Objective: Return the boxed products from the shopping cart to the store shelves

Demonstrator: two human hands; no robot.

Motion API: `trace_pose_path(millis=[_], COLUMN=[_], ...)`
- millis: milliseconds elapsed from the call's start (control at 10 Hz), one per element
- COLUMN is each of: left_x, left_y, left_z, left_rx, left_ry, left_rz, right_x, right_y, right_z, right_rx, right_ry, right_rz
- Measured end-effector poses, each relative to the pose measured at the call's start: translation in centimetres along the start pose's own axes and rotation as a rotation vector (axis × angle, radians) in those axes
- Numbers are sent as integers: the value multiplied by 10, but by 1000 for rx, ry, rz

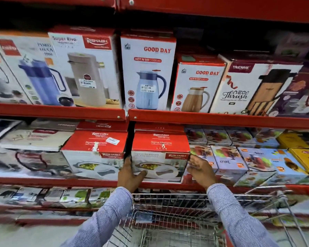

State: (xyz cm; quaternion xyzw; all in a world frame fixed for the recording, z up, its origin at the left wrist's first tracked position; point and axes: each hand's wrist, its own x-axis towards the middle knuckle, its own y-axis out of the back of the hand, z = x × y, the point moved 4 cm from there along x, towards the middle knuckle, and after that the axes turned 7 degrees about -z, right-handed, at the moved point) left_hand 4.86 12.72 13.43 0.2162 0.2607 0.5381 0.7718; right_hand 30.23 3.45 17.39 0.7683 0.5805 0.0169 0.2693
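Note:
A red and white Rishabh casserole box (160, 154) sits on the middle red shelf (61, 181), right of a matching Rishabh box (94, 152). My left hand (129, 173) grips its left front corner, fingers along the side and thumb on the front face. At the box's right side is my right hand (201, 171), its fingers spread and touching or nearly touching the right edge. The wire shopping cart (169, 216) stands below my arms, and I see no box inside the part in view.
The upper shelf (221, 119) holds flask boxes, among them a Good Day box (147, 72). Juicer boxes (228, 160) crowd the space right of my right hand. More boxes lie on the lower shelf (43, 196). The cart's red handle (303, 190) is at the right.

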Motion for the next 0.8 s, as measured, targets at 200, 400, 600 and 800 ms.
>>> trace_pose_path(millis=[200, 400, 600, 800], left_x=[2, -4, -6, -1], left_y=[4, 7, 7, 11], left_z=[-10, -15, -16, -14], left_rx=[-41, -83, -45, -87], left_ry=[19, -9, -29, -36], left_rz=[-47, -56, -38, -39], right_x=[-10, -14, -18, -17], right_y=[-3, -8, -11, -13], right_z=[-6, -5, -7, -13], right_rx=[-47, -52, -45, 5], right_ry=[18, 15, -6, 13], right_rz=[9, 6, 20, 34])
